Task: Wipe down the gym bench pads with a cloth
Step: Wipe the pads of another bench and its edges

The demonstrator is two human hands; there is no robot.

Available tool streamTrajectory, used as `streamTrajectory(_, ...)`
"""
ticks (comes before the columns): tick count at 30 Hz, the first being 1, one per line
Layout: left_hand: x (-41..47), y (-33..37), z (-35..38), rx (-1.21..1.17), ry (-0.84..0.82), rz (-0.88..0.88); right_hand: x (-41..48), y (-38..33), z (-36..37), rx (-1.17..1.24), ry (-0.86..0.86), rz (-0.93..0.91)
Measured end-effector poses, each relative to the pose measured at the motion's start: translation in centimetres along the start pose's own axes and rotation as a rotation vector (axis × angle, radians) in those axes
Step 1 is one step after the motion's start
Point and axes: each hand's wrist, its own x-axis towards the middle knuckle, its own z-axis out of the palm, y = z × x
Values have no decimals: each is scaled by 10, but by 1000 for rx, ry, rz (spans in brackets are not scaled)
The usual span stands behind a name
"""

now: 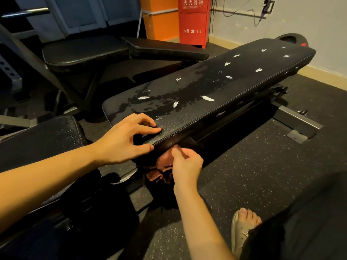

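**Fingers [179,154] pinch the cloth low at the pad's edge, and lots of wiping is left**

Head view: the right hand [185,169] is down below the near edge of the long bench pad [244,72]. Its fingers are closed on a reddish-brown cloth [155,175]. The cloth is bunched up and sits against the side of the pad, just under the edge. Part of it hangs down in the dark, so I cannot tell how big it is.

The left hand [124,139] is on the near corner of the same pad. Its fingers are spread wide, with the tips on top and the thumb on the side edge. It holds nothing and looks like it is keeping the pad steady.

How far along? I think the job is only just getting going. A big wet patch [178,92] shines in the middle of the long pad, so the top does not look wiped dry. Small white marks [207,98] dot the pad all the way to the far end. I cannot tell if they are rips or dirt. The cloth is at the side edge, not on the top.

The seat pad [43,139] at the left looks speckled and damp too. It likely needs a wipe as well. A second bench [84,51] stands behind, well apart from the hands.
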Motion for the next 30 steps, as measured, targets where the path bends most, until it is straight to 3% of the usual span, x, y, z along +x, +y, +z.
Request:
streamTrajectory(5,2,2,-1,12,-12,-2,-8,-4,7,42,-12,-80)
streamTrajectory(9,-1,4,0,14,3,-7,0,-3,2,24,6,-4)
streamTrajectory(12,2,3,0,24,-9,-12,2,-11,6,61,9,-47)
streamTrajectory(16,-1,6,0,27,7,-13,12,-16,2,75,-18,108)
streamTrajectory(27,1,8,0,21,10,-24,16,-15,4,57,-37,57)
streamTrajectory(30,0,9,0,21,13,-31,17,-10,4,38,-47,119)
